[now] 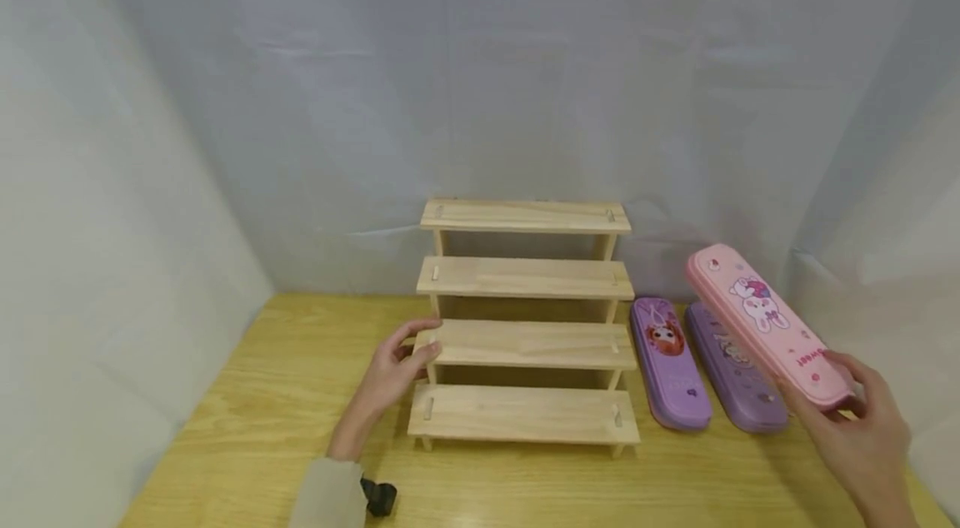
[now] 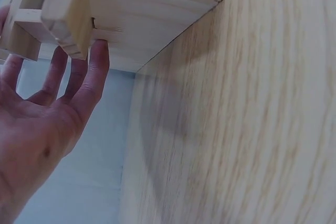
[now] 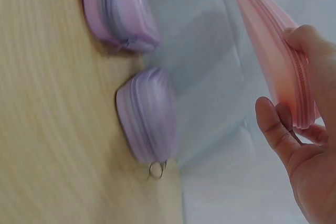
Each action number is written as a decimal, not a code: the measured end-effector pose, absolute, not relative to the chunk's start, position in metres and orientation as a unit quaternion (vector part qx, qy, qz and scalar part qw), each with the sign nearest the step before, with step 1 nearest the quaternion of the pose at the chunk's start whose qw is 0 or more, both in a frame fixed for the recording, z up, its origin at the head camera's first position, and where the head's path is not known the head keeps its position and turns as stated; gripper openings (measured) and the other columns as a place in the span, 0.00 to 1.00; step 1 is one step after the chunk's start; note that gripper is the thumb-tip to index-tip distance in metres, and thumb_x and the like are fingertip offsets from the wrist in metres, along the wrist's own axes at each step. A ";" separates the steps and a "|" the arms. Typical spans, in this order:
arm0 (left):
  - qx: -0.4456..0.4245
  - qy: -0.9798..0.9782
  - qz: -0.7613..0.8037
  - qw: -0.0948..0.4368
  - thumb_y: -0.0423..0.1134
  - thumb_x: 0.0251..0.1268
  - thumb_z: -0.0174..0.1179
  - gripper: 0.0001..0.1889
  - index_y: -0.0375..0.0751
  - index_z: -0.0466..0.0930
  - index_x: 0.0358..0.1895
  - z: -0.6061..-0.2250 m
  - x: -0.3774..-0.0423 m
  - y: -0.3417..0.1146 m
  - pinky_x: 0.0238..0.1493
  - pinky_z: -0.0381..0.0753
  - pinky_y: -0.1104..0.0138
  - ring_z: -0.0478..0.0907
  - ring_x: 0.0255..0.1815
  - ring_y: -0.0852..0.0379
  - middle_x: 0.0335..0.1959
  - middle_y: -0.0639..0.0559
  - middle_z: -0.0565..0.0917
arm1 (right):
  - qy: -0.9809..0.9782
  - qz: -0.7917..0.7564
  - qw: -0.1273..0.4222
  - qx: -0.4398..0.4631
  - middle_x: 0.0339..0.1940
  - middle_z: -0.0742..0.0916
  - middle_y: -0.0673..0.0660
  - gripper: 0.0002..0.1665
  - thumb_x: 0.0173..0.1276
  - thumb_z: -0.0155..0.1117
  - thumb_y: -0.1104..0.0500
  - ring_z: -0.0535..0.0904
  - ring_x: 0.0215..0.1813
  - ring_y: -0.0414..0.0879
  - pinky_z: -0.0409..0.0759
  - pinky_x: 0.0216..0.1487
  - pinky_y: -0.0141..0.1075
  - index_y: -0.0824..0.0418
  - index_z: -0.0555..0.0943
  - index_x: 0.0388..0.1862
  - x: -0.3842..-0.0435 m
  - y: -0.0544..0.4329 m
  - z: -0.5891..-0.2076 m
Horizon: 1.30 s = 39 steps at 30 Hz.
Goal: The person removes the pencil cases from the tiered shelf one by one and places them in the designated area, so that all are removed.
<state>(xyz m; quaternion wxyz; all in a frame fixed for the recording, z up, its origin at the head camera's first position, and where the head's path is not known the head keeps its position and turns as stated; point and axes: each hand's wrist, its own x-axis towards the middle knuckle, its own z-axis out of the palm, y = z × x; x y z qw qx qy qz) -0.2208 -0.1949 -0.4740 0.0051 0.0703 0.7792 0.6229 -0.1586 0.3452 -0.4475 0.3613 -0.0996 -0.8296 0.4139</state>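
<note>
A four-tier wooden display shelf (image 1: 525,343) stands in the middle of the table. At its left end, my left hand (image 1: 401,360) holds the second tier from the bottom. The left wrist view shows the fingers of that hand (image 2: 52,114) against the shelf's side (image 2: 136,19). In the air to the right, my right hand (image 1: 862,420) grips the lower end of a pink pencil case (image 1: 772,328) with a rabbit print. From the right wrist view, the thumb of the right hand (image 3: 310,108) lies along the zipped edge of the pink pencil case (image 3: 275,51).
Beside the shelf lie a purple pencil case with a girl print (image 1: 678,378) and a second purple pencil case (image 1: 738,382), partly hidden under the raised pink one. A small black object (image 1: 381,499) is by the left sleeve. Pale sheeting (image 1: 525,95) surrounds the table.
</note>
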 end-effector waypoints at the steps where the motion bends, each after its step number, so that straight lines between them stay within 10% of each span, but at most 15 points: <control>1: 0.070 0.779 0.624 0.004 0.46 0.77 0.59 0.20 0.50 0.76 0.67 -0.474 -0.221 -0.195 0.48 0.87 0.57 0.78 0.48 0.51 0.68 0.41 0.70 | -0.830 0.410 0.364 -0.102 0.49 0.77 0.27 0.39 0.47 0.81 0.72 0.72 0.26 0.22 0.70 0.30 0.12 0.61 0.81 0.62 -0.158 0.348 -0.449; 16: 0.064 0.778 0.624 -0.001 0.46 0.77 0.60 0.19 0.55 0.76 0.66 -0.476 -0.222 -0.195 0.48 0.87 0.59 0.78 0.50 0.51 0.68 0.48 0.74 | -0.874 0.321 0.315 -0.183 0.52 0.81 0.64 0.38 0.53 0.82 0.60 0.62 0.32 0.24 0.60 0.30 0.15 0.65 0.79 0.63 -0.150 0.381 -0.466; 20: 0.063 0.779 0.624 -0.001 0.46 0.76 0.60 0.19 0.55 0.77 0.66 -0.476 -0.222 -0.195 0.47 0.87 0.61 0.79 0.50 0.52 0.67 0.47 0.74 | -0.889 0.302 0.278 -0.203 0.59 0.80 0.72 0.42 0.59 0.79 0.55 0.75 0.46 0.43 0.72 0.48 0.25 0.67 0.74 0.69 -0.150 0.388 -0.467; 25: 0.066 0.778 0.625 0.000 0.45 0.76 0.60 0.20 0.51 0.76 0.67 -0.477 -0.222 -0.195 0.47 0.87 0.62 0.79 0.49 0.54 0.68 0.46 0.73 | -0.906 0.285 0.198 -0.241 0.68 0.72 0.79 0.47 0.70 0.69 0.47 0.67 0.65 0.73 0.65 0.69 0.66 0.70 0.62 0.77 -0.155 0.397 -0.465; 39: 0.056 0.775 0.630 0.003 0.47 0.76 0.60 0.19 0.55 0.77 0.66 -0.478 -0.222 -0.195 0.51 0.87 0.57 0.78 0.54 0.52 0.72 0.52 0.72 | -0.914 0.263 0.133 -0.278 0.66 0.70 0.83 0.49 0.71 0.64 0.41 0.66 0.64 0.77 0.62 0.65 0.67 0.73 0.60 0.75 -0.163 0.409 -0.478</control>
